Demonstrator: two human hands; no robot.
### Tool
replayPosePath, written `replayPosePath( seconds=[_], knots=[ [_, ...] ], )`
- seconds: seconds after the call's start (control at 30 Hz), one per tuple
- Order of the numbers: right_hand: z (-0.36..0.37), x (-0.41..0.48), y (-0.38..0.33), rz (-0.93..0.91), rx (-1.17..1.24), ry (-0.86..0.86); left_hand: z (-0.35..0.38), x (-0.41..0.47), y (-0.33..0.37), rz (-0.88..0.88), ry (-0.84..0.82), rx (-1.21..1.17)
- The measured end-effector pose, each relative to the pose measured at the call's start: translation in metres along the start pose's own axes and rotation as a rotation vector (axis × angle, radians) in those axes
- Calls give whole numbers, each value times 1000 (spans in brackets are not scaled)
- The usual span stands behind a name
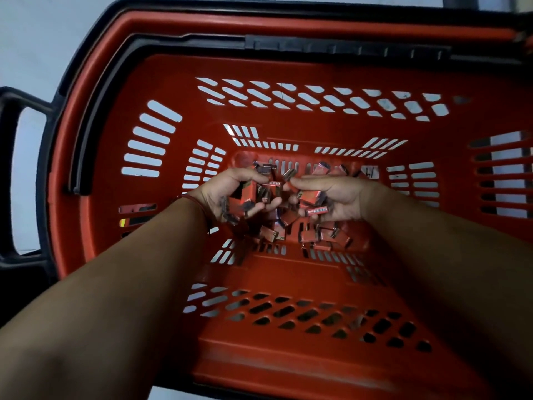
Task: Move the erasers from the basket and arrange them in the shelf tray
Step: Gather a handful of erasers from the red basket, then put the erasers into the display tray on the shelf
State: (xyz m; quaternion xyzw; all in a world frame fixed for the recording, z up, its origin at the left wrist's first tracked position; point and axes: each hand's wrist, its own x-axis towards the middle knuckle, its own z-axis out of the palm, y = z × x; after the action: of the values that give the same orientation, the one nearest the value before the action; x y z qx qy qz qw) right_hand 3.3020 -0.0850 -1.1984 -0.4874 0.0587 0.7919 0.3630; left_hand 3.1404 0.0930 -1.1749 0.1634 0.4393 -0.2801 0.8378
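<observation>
Both my arms reach down into a deep red plastic basket point(288, 278) with slotted walls. Small erasers in red and dark sleeves point(288, 226) lie in a loose pile on its floor. My left hand point(230, 194) is cupped palm up and holds several erasers, its fingers curled round them. My right hand point(331, 197), just to the right and almost touching the left, also grips several erasers, with the thumb pressed over the top one. More erasers lie behind and below both hands. The shelf tray is not in view.
The basket has a black rim and a black handle bar point(331, 47) folded along its far side. A second black handle point(11, 174) juts out at the left. Pale floor point(43, 39) shows around the basket.
</observation>
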Motion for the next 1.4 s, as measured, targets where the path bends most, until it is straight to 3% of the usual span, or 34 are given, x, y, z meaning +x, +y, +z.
replayPosePath(
  seconds=[0.17,0.43,0.63,0.87,1.0,1.1,1.23,1.4],
  knots=[
    [6,-10,-3,13,-133,293,21,-15,5,61,44,114],
    [19,-65,-15,-103,-148,409,64,-28,10,161,-108,101],
    [46,-142,-17,-343,41,502,137,-70,6,236,-48,275],
    [71,-266,9,-732,164,598,252,-116,-10,631,24,459],
    [85,-348,48,-990,225,871,334,-134,-42,993,90,775],
    [96,-409,89,-1129,167,1100,394,-142,-77,1149,-22,956],
    [117,-488,156,-1248,138,1417,471,-148,-139,1210,-180,1026],
    [147,-551,254,-1363,189,1791,552,-156,-239,1150,-494,1052]
  ],
)
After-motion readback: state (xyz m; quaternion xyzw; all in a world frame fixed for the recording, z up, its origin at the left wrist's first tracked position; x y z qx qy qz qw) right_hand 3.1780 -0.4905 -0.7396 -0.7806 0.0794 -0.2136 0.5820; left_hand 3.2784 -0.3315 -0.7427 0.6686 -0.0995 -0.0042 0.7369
